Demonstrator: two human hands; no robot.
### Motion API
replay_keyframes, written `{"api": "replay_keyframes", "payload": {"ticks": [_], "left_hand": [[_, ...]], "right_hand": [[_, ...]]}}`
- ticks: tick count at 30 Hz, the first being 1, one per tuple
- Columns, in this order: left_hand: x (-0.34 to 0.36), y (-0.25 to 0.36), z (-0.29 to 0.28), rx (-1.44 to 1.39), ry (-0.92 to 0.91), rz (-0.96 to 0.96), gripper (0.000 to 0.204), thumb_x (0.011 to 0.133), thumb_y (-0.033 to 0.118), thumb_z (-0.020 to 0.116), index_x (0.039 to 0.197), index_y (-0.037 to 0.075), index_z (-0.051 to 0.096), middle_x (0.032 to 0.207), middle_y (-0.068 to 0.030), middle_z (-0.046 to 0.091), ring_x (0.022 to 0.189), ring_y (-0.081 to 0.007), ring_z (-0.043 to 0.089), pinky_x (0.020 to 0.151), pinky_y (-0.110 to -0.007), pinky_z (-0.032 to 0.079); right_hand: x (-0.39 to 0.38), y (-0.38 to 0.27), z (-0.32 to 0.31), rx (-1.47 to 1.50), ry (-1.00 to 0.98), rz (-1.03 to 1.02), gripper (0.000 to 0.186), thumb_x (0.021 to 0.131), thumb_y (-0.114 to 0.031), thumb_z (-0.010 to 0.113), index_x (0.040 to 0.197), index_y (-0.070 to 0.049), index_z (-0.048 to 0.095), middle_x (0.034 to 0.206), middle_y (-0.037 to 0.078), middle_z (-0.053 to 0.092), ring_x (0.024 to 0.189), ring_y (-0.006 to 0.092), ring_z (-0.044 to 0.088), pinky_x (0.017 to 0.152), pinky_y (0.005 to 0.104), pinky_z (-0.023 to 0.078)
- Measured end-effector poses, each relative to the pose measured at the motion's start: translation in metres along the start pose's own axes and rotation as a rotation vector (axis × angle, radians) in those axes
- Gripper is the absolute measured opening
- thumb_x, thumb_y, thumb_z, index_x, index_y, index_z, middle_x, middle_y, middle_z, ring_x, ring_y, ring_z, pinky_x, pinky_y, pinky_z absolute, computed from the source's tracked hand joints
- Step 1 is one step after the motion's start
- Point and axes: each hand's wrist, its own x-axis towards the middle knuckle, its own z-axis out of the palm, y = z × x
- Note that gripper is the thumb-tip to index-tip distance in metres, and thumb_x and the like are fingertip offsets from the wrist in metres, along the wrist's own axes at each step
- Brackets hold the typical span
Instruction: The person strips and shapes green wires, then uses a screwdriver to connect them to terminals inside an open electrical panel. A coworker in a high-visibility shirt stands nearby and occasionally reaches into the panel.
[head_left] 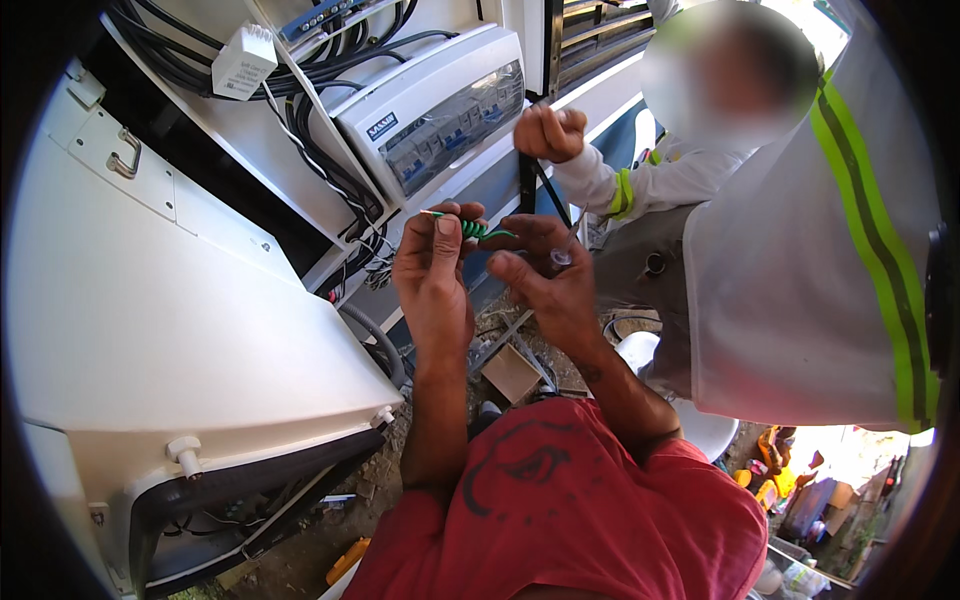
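A short green wire (pixel 472 229), wound into a tight coil, is pinched between the thumb and fingers of my left hand (pixel 437 275). Bare copper shows at its left end, and its loose green tail points toward my right hand (pixel 550 290). That hand is curled beside the tail; whether it touches the wire I cannot tell. Among its fingers sits a slim tool with a clear round end (pixel 562 258) and a thin shaft, which looks like a small screwdriver. Both hands are raised in front of a white breaker box (pixel 440 105) with a clear window.
A large white cabinet door (pixel 190 320) fills the left side. Black cables (pixel 330 70) and a white block-shaped part (pixel 244 62) hang in the enclosure. Close on the right is a co-worker in a grey shirt with reflective stripes (pixel 870 200), one hand (pixel 550 132) raised. A cardboard piece (pixel 511 373) lies below.
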Motion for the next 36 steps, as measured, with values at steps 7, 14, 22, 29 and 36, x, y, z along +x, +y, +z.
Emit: {"api": "replay_keyframes", "payload": {"ticks": [7, 14, 22, 29, 36], "left_hand": [[-0.002, 0.008, 0.003, 0.097, 0.016, -0.023, 0.023, 0.111, 0.023, 0.071, 0.124, 0.003, 0.070, 0.117, -0.0110, 0.078, 0.101, -0.0132, 0.071, 0.089, -0.027, 0.053], [-0.002, 0.006, 0.001, 0.125, -0.044, 0.039, 0.034, 0.105, 0.012, 0.078, 0.132, -0.005, 0.069, 0.118, -0.0128, 0.079, 0.106, -0.0142, 0.072, 0.095, -0.028, 0.055], [0.000, 0.004, -0.007, 0.184, -0.074, 0.065, 0.033, 0.097, -0.001, 0.083, 0.127, -0.005, 0.071, 0.117, -0.0131, 0.080, 0.110, -0.0158, 0.074, 0.100, -0.029, 0.057], [0.015, 0.021, 0.031, 0.314, -0.043, 0.212, 0.038, 0.097, -0.004, 0.081, 0.133, -0.004, 0.067, 0.118, -0.0145, 0.079, 0.110, -0.0169, 0.074, 0.104, -0.031, 0.058], [0.079, 0.041, 0.076, 0.466, 0.013, 0.501, 0.020, 0.100, -0.002, 0.079, 0.118, -0.007, 0.074, 0.116, -0.0118, 0.078, 0.104, -0.0181, 0.076, 0.096, -0.033, 0.064]], "right_hand": [[0.000, 0.004, -0.008, -0.259, 0.021, -0.081, 0.021, 0.106, -0.017, 0.079, 0.117, -0.001, 0.074, 0.098, 0.006, 0.081, 0.064, 0.0019, 0.058, 0.055, 0.0205, 0.046], [0.005, -0.001, -0.010, -0.174, 0.033, -0.069, 0.023, 0.106, -0.022, 0.079, 0.116, -0.002, 0.075, 0.095, 0.006, 0.080, 0.061, 0.0018, 0.057, 0.054, 0.0210, 0.045], [0.002, 0.000, -0.008, -0.306, 0.067, -0.098, 0.022, 0.102, -0.019, 0.084, 0.109, 0.001, 0.077, 0.094, 0.006, 0.080, 0.072, 0.0058, 0.066, 0.064, 0.0235, 0.052], [0.037, -0.026, 0.000, -0.276, 0.075, -0.213, 0.022, 0.103, -0.015, 0.082, 0.112, 0.004, 0.078, 0.096, 0.007, 0.081, 0.086, 0.0089, 0.071, 0.080, 0.0259, 0.057], [0.087, -0.049, 0.005, -0.348, 0.059, -0.269, 0.036, 0.106, -0.020, 0.078, 0.133, 0.003, 0.070, 0.095, 0.003, 0.074, 0.073, 0.0058, 0.055, 0.068, 0.0272, 0.048]]}}
